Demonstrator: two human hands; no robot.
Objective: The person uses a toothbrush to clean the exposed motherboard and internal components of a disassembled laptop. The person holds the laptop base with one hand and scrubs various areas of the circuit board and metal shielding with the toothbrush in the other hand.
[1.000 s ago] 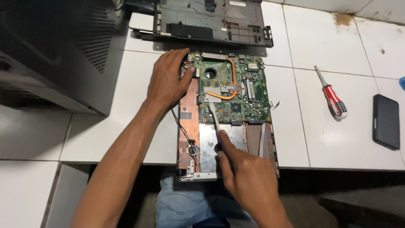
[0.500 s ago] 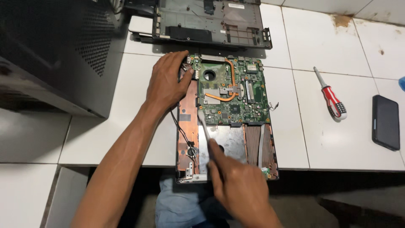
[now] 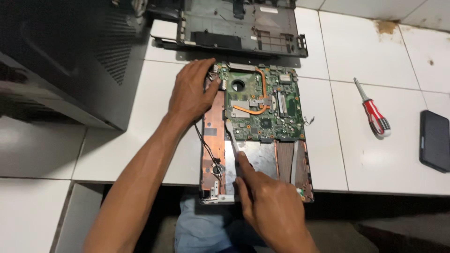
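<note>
The white tiled counter (image 3: 140, 140) carries everything here. At your upper left stands a big black case (image 3: 61, 61) with a mesh side. At the far edge of the counter lies a dark plastic laptop cover (image 3: 234, 28), turned inside up and bare inside.

Directly in front of you sits the opened laptop base (image 3: 255, 140), a shallow tray that overhangs the near edge of the counter. In its far half lies the green circuit board (image 3: 262, 100), with a curved copper pipe (image 3: 260, 100) running across it. The near half shows copper-coloured foil on the left, a grey metal plate in the middle and thin black wires (image 3: 208, 150) along the left side.

Your left hand (image 3: 192, 93) rests flat on the base's far left corner, fingers spread and pressed down on the board's edge; it grips nothing. Your right hand (image 3: 269, 206) is pinched around a slim metal tool (image 3: 233, 138), whose tip meets the board's near left edge.

Well to the right lie a red-handled screwdriver (image 3: 372, 112) and, beyond it, a small black flat device (image 3: 435, 140).
</note>
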